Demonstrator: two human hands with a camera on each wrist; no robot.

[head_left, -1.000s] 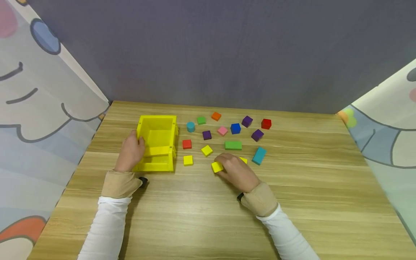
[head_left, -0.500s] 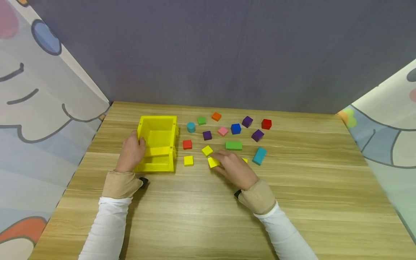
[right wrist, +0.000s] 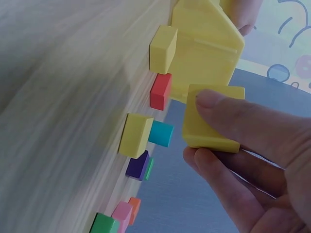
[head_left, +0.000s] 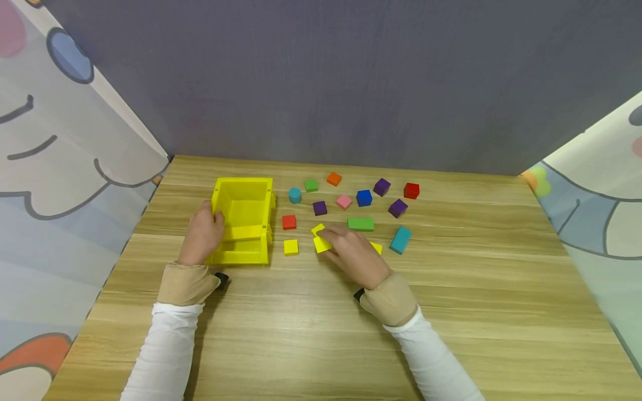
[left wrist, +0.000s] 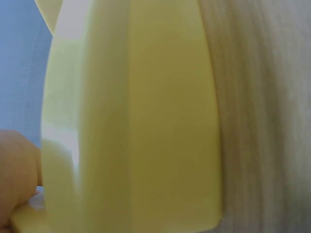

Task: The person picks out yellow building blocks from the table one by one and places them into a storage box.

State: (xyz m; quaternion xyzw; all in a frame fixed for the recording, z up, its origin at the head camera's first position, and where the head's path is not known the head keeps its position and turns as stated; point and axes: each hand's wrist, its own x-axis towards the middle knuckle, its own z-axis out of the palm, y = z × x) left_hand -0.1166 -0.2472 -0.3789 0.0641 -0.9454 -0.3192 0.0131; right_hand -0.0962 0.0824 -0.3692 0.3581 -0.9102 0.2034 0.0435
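My left hand grips the left wall of a yellow plastic bin, thumb over the rim. In the left wrist view the bin's wall fills most of the picture. My right hand pinches a yellow block between thumb and fingers, raised off the wooden table. From the head camera, this block overlaps a second yellow block lying behind it. Another yellow block lies between the bin and my right hand. A further yellow block is partly hidden behind my right hand.
Loose blocks are spread right of the bin: red, purple, pink, blue, long green and teal. A blue cylinder stands close to the bin. A grey panel rises behind the table.
My right hand has moved left and slightly away from me, carrying the yellow block towards the bin. The left hand and the bin have stayed in place.
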